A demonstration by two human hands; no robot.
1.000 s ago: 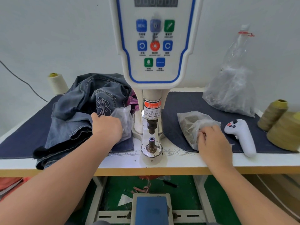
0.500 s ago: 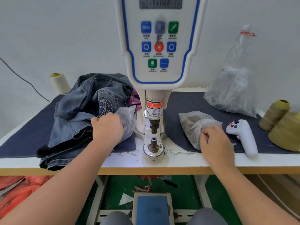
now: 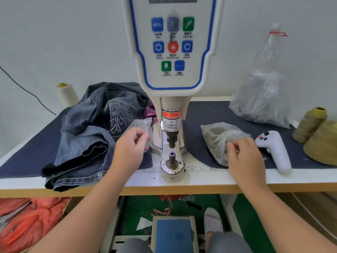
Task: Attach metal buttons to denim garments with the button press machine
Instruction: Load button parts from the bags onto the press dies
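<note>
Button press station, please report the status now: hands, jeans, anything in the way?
Left hand pinching small plastic bag; right hand picking in button bag. Jeans piled left, not under press. Die unobstructed.

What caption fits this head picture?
Both hands, left hand and right hand, reach plastic bags beside the button press.

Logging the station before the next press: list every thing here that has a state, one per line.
Left hand: fingers curled, pinching a small clear plastic bag.
Right hand: fingers curled at the mouth of the crumpled clear bag of small metal parts.
Bundled blue denim jeans: heaped left of the press, not under it.
Lower die post of the white button press: bare, no fabric on it.
Tall clear bag: tied at top, upright.
</note>
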